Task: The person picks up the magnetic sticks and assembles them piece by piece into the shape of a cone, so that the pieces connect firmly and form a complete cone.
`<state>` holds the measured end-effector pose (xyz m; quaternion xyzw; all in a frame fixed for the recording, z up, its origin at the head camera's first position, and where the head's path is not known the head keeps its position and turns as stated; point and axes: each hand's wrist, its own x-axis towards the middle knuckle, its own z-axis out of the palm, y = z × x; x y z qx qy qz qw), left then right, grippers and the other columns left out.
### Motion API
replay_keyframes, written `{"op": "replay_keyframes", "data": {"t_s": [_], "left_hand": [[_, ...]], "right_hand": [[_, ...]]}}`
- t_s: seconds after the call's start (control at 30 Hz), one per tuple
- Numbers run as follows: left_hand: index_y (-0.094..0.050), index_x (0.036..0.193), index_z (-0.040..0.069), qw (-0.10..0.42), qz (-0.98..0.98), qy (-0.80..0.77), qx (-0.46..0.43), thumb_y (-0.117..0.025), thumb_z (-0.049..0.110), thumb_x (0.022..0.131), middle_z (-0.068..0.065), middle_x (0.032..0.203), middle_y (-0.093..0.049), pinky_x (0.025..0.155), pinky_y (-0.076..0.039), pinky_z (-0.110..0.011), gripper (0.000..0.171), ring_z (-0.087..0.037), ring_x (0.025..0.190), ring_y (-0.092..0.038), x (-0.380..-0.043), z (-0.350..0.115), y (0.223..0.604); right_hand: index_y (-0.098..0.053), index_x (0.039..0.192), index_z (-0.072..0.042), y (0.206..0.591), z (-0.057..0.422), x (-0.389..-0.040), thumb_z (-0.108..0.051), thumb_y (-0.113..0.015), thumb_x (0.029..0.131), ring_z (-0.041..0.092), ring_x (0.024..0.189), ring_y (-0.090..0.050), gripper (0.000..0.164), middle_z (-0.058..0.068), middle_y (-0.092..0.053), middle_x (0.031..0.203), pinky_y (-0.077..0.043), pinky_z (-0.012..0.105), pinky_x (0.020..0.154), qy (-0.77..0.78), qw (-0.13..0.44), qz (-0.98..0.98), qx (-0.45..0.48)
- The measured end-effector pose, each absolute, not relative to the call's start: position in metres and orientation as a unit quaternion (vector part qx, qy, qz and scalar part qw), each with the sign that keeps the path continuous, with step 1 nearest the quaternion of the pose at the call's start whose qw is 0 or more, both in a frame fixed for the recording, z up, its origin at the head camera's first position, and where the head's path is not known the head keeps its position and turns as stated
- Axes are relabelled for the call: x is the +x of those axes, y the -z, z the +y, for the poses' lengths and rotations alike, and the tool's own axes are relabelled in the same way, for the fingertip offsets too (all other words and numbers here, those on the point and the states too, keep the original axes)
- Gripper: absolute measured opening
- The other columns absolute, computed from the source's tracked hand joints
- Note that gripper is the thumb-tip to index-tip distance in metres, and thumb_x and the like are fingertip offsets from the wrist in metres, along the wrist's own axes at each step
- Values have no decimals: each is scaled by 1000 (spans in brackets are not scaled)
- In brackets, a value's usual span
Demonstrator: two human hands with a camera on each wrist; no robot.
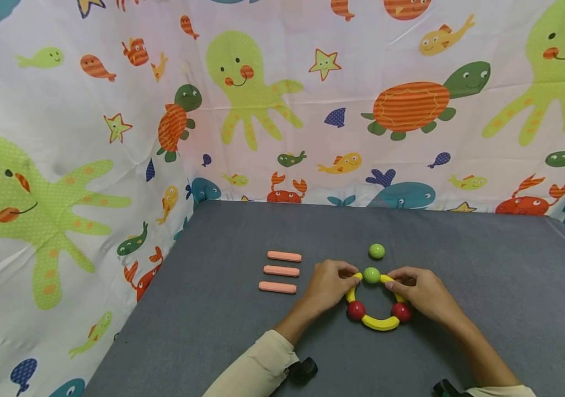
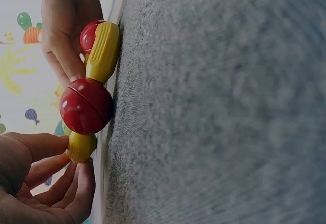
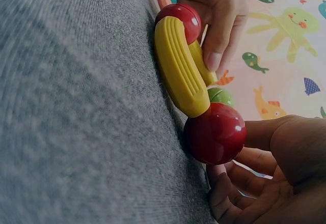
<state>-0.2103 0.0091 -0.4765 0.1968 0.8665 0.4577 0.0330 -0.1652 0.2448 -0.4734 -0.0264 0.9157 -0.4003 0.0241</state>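
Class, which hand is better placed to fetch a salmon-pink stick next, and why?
Probably the left hand: it is nearer the three salmon-pink sticks, while the right hand is across the ring. Both hands pinch curved yellow pieces, though.

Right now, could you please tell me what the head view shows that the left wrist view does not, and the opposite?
Only the head view shows the three pink sticks, the cream sleeves and the whole outline of the ring from above.

Only the left wrist view makes out the grooves along the outer side of a yellow curved piece.

Both show the two red balls, the hands (left hand, right hand), the grey tabletop and the printed cloth.
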Motion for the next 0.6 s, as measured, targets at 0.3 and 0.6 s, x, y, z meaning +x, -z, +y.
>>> {"op": "replay_keyframes", "data": {"t_s": [0.3,0.6], "left_hand": [[-84,108,7,38,868,-450,207,-81,16,96,3,93,-79,65,-50,-14,15,5,76,-62,-211,14,474],[-82,115,10,56,869,-441,220,-78,18,99,3,102,-80,72,-51,-15,19,2,85,-65,-209,10,474]], "right_hand": [[-78,117,-7,472,245,-165,-32,-76,100,20,92,-65,30,6,-77,103,-50,36,77,402,31,915,-24],[-79,116,-8,473,246,-165,-34,-77,99,19,92,-65,31,6,-78,104,-49,36,77,397,36,917,-21]]}}
